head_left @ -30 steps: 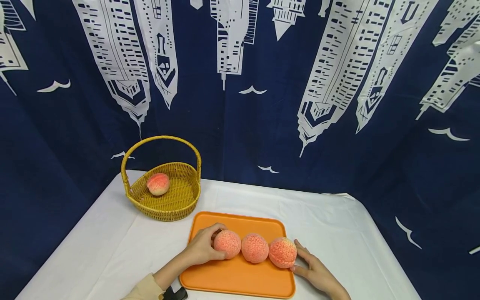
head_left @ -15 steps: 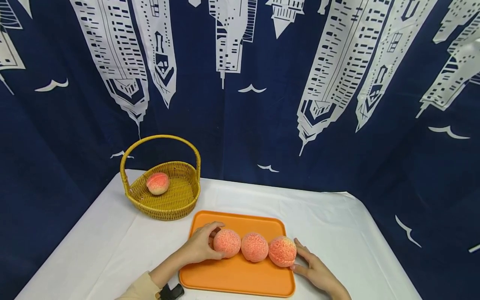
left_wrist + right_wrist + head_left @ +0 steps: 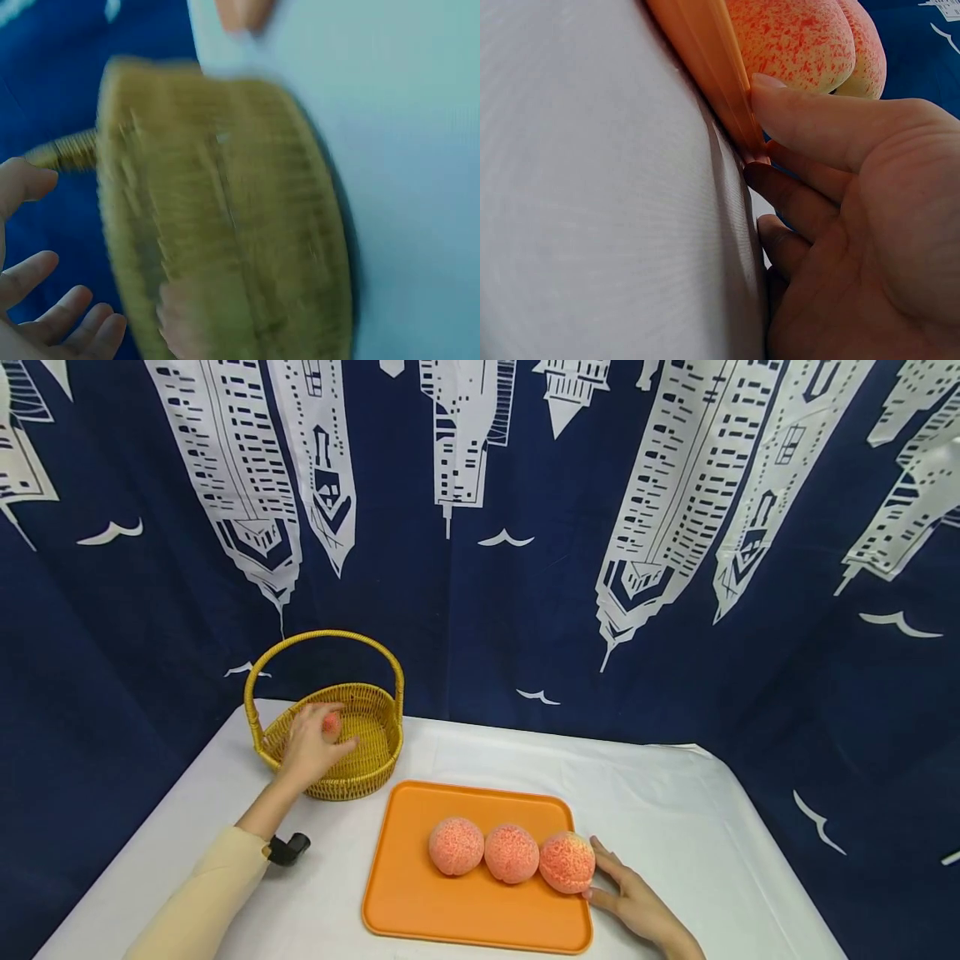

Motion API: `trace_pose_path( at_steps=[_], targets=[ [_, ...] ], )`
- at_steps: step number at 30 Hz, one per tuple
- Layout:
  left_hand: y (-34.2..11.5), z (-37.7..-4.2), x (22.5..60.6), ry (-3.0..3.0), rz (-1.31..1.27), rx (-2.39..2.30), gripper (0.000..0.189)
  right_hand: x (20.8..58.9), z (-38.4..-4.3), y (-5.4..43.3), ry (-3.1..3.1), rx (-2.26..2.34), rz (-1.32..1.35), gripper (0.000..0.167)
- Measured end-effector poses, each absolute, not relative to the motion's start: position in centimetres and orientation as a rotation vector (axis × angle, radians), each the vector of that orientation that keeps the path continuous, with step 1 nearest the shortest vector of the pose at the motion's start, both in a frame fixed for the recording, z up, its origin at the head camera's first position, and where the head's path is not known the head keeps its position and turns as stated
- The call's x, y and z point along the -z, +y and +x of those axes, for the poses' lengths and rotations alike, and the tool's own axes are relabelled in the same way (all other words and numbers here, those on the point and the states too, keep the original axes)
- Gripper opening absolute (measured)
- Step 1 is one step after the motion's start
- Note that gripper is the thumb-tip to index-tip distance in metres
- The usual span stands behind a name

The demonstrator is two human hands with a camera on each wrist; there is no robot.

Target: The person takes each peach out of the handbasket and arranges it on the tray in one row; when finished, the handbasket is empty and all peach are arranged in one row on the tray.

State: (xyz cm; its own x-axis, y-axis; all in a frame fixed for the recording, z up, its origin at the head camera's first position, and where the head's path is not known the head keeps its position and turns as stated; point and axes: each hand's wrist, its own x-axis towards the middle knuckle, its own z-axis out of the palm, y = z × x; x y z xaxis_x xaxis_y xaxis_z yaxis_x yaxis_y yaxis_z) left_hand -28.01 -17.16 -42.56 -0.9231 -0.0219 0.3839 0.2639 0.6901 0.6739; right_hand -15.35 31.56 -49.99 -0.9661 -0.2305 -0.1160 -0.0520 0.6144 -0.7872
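Observation:
In the head view my left hand point(image 3: 311, 750) is over the wicker basket point(image 3: 386, 768), fingers spread around a peach point(image 3: 332, 723) that it partly covers. The left wrist view, blurred, has the left hand point(image 3: 56, 307) with parted fingers beside the basket's woven side point(image 3: 247, 202). At the right, my right hand point(image 3: 633, 897) rests its fingertips along the right edge of the orange tray point(image 3: 465, 914). In the right wrist view its thumb touches the tray's rim point(image 3: 712, 67), beside a peach point(image 3: 791, 45). On the tray a left peach point(image 3: 456, 847), middle peach point(image 3: 512, 854) and right peach point(image 3: 567, 862) form a row.
The basket's tall arched handle point(image 3: 330, 633) rises over its opening. A white cloth point(image 3: 675, 827) covers the table, with a navy curtain point(image 3: 495, 618) printed with white buildings behind it. A small black device point(image 3: 288, 849) sits at the left wrist.
My left hand has left the tray's left peach and moved up and left to the basket. The three tray peaches keep their row, and my right hand stays at the tray's edge.

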Motion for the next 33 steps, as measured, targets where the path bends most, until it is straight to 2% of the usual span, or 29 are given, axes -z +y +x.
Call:
trace_pose_path(
  at_steps=[10,16,24,33],
  targets=[
    [-20.6,-32.3,43.2,-2.775,0.048,0.94,0.07,49.8,-15.3,31.5,2.629,1.285,-0.233,0.065],
    [-20.9,-32.8,44.0,-2.832,0.061,0.846,0.075,49.9,-15.2,31.6,2.63,1.276,-0.231,0.064],
    [-20.9,-33.1,44.8,-2.799,0.044,0.784,0.072,49.8,-15.3,31.6,2.625,1.27,-0.228,0.064],
    [-20.8,-32.9,44.7,-2.858,0.069,0.735,0.079,49.7,-15.2,31.6,2.598,1.282,-0.203,0.064]
  ],
)
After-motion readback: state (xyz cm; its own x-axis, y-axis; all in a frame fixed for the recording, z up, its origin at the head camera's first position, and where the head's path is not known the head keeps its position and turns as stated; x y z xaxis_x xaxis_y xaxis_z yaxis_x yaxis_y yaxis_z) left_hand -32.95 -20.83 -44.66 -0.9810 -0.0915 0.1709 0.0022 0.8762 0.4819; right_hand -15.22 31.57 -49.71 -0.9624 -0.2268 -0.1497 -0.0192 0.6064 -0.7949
